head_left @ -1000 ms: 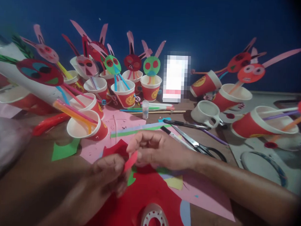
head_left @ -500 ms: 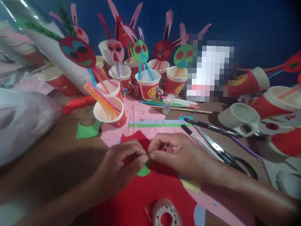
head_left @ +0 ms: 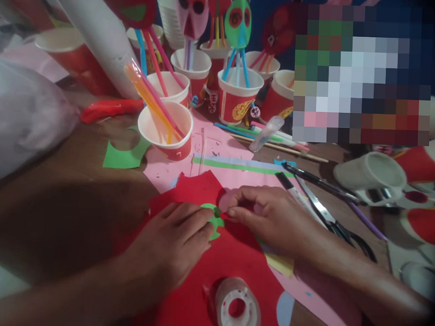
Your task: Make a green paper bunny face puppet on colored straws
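Note:
A cut green paper piece (head_left: 215,232) lies on a large red paper sheet (head_left: 235,254). My left hand (head_left: 179,233) holds the green piece at its left side, fingertips and thumb closed on it. From the right, my right hand (head_left: 264,210) pinches a small red paper piece (head_left: 224,214) between thumb and forefinger, close against the green one. Its exact shape is mostly hidden by the fingertips. A tape roll (head_left: 248,304) sits on the red sheet, nearer to me than both hands.
Scissors (head_left: 321,207), a black pen (head_left: 309,178) and a marker (head_left: 295,196) lie beyond my right hand. A paper cup with straws (head_left: 175,149), a green offcut (head_left: 114,155) and a mug (head_left: 370,170) stand or lie around. Several cups with paper faces line the back.
My hands, earlier pinched together above the green piece, have come apart. The left now rests on the green piece; the right holds a small red piece beside it. The view has tilted down.

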The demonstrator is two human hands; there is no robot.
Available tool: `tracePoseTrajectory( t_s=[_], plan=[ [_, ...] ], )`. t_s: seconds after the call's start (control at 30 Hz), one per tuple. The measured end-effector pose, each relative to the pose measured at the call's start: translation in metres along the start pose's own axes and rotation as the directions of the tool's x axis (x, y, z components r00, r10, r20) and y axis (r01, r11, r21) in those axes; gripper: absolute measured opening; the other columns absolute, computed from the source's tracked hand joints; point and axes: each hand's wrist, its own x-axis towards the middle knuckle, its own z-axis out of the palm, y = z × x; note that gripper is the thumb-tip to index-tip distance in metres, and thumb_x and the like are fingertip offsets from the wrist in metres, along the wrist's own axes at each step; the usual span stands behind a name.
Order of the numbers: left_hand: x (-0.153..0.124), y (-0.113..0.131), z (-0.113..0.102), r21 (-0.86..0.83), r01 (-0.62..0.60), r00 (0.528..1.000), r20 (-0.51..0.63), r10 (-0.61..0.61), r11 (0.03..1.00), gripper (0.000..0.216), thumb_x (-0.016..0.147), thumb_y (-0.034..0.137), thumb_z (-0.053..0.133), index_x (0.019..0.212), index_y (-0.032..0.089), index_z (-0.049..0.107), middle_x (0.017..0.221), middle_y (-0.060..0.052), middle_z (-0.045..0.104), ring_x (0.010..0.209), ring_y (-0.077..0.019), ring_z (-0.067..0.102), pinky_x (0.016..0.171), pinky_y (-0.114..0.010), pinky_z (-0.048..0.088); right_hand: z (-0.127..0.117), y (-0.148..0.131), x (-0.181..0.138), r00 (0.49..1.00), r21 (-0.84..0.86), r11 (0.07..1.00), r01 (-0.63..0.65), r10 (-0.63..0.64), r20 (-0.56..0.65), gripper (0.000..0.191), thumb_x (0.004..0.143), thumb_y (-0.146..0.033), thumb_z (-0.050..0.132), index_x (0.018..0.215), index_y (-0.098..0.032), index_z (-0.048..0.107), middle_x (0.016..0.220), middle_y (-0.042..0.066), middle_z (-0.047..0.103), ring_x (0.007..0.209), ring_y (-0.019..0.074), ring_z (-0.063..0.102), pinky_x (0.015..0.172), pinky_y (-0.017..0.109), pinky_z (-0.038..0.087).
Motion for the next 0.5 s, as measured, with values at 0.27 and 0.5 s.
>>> tracePoseTrajectory(
  t_s=[0.27,0.5],
  plan=[
    [0.0001,-0.0012,-0.0016,-0.018,-0.020,0.998,0.065,0.021,1.000,0.026,0.086,0.013,0.044,0.108,0.016,0.058,0.113,-0.008,0.060,0.099,-0.0240,0.052,0.084,-0.039,0.041,0.0001,0.0001,0.0036,0.999,-0.097,0.995,0.007,-0.003,0.040,0.011,0.081,-0.022,0.055,0.082,-0.025,0.065,0.081,-0.002,0.069,0.075,0.0154,0.061,0.071,0.028,0.043],
    [-0.0024,-0.0023,0.0043,-0.105,0.017,0.999,0.042,-0.013,0.994,0.024,0.090,0.018,0.039,0.094,0.019,0.062,0.103,-0.006,0.063,0.097,-0.0233,0.053,0.084,-0.041,0.041,0.0009,0.0012,0.0050,0.998,0.031,0.997,-0.068,0.068,0.019,0.011,0.082,-0.023,0.054,0.083,-0.024,0.065,0.082,-0.002,0.069,0.073,0.0141,0.061,0.066,0.025,0.043]
  ],
)
